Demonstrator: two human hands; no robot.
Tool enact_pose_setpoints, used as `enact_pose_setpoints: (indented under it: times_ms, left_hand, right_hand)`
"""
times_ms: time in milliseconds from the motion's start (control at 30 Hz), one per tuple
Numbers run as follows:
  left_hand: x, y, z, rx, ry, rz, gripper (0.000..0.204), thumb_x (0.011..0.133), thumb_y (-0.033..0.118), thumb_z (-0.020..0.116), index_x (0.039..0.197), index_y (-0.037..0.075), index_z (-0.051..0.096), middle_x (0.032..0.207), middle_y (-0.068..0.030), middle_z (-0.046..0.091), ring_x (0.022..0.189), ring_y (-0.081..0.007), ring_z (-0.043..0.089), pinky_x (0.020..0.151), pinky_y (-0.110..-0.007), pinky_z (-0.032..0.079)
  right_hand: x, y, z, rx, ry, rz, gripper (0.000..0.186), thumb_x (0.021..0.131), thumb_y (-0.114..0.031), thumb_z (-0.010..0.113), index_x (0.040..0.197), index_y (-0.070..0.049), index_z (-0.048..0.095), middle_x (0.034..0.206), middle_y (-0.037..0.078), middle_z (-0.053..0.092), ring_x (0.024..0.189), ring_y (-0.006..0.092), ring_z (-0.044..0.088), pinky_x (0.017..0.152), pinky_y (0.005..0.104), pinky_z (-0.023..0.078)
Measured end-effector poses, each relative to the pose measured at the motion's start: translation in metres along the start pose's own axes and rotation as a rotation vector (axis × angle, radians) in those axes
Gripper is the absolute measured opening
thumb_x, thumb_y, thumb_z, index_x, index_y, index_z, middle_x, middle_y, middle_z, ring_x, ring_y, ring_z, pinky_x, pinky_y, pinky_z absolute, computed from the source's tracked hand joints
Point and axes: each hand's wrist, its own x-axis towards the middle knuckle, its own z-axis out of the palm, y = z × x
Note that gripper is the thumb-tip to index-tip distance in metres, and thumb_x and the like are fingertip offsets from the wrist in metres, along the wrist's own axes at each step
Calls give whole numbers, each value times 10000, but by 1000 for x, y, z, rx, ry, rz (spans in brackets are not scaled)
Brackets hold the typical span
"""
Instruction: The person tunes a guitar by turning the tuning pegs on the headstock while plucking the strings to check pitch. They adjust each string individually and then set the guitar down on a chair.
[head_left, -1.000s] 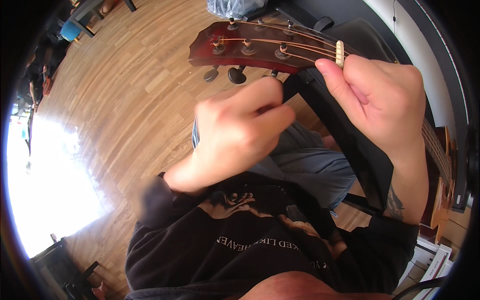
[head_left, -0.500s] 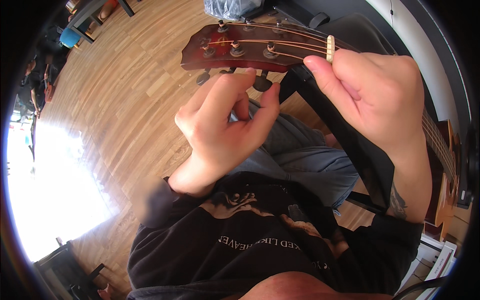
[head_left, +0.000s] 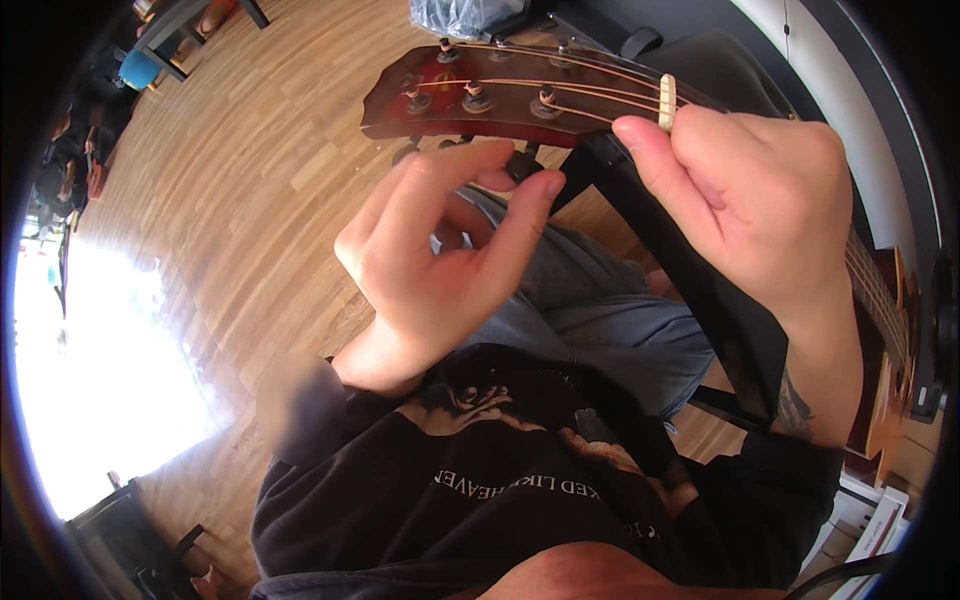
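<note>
Across the top lies the dark red guitar headstock [head_left: 455, 122], with several posts along its two edges. Copper-coloured strings [head_left: 610, 88] run from them toward the pale nut [head_left: 667, 102]. At its near edge, thumb and forefinger of my left hand [head_left: 425, 245] curl around a dark tuning peg knob [head_left: 522, 163]; my other fingers are bent. My right hand [head_left: 760, 195] is closed beside the nut, thumb pressed to the curled forefinger. The nearest string runs into that pinch from its post [head_left: 547, 103]. My right fingers hide part of the neck.
A black padded stand or bench leg [head_left: 680, 235] slants below the headstock. Another guitar body [head_left: 885, 410] shows at the right. My jeans [head_left: 600, 300] are under my hands. A black chair [head_left: 140, 540] stands lower left, and a clear plastic bag [head_left: 460, 15] lies at the top.
My left hand has shifted slightly left, its thumb and forefinger turned about the knob. The headstock and my right hand sit almost as before.
</note>
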Motion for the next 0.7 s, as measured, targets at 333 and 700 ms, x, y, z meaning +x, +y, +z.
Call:
enact_pose_setpoints:
  times_ms: [333, 700]
  left_hand:
    - [-3, -13, 2, 93, -233, 357, 145, 821, -95, 811, 895, 29, 799, 700, 8, 599, 574, -66, 545, 488, -237, 370]
    - [1, 1, 6, 21, 38, 76, 260, 811, -61, 878, 1047, 25, 807, 829, 2, 732, 571, -17, 607, 497, -185, 369]
  right_hand:
    - [1, 1, -2, -19, -12, -13, 432, 938, -136, 859, 659, -69, 536, 536, 52, 465, 417, 218, 444, 429, 365, 300]
    - [-2, -2, 0, -19, -4, 2, 417, 936, -130, 858, 669, -67, 544, 544, 53, 470, 423, 221, 452, 429, 367, 306]
